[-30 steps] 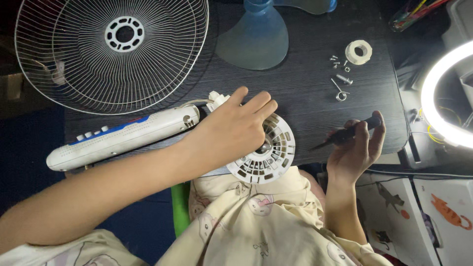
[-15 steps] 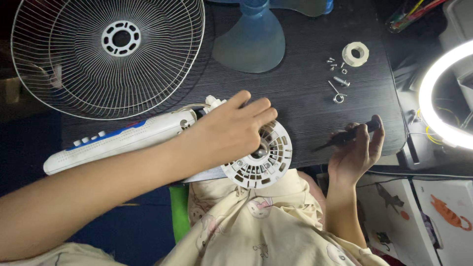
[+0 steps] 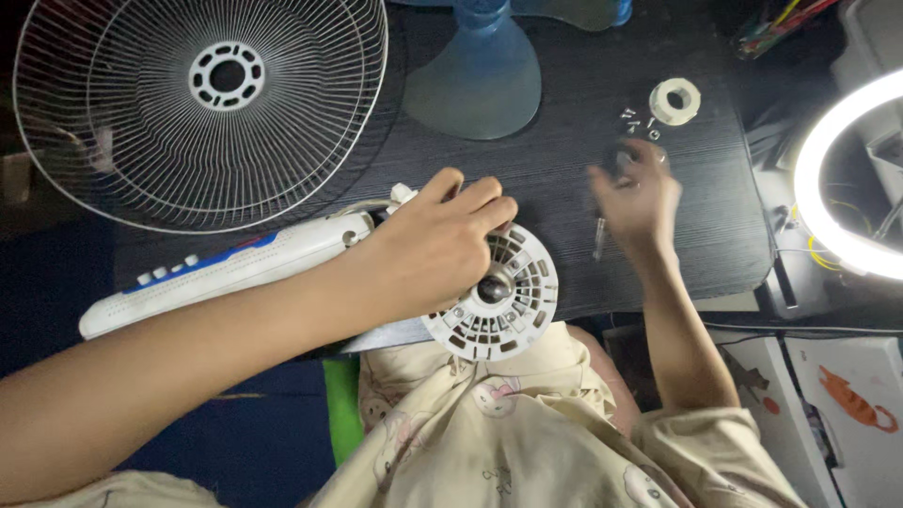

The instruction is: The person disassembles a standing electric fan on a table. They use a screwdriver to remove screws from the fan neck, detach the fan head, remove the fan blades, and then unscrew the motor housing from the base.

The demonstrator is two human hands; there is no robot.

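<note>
White wire fan guard (image 3: 198, 103) is lying far left on the black desk (image 3: 564, 188), the left hand (image 3: 437, 249) is lying fingers-spread over the slotted white motor housing (image 3: 499, 296) at the near edge, the right hand (image 3: 638, 196) is curling, blurred, around a dark screwdriver (image 3: 599, 237) near loose screws (image 3: 640, 120).

Left hand (image 3: 437, 246) pressed on white motor housing (image 3: 503, 296) at six o'clock. Right hand (image 3: 638, 196) gripping dark screwdriver (image 3: 599, 237), near small screws (image 3: 641, 120) at two o'clock.

Fan grille (image 3: 202, 103) behind motor housing (image 3: 499, 296); screws (image 3: 640, 120) right.
</note>
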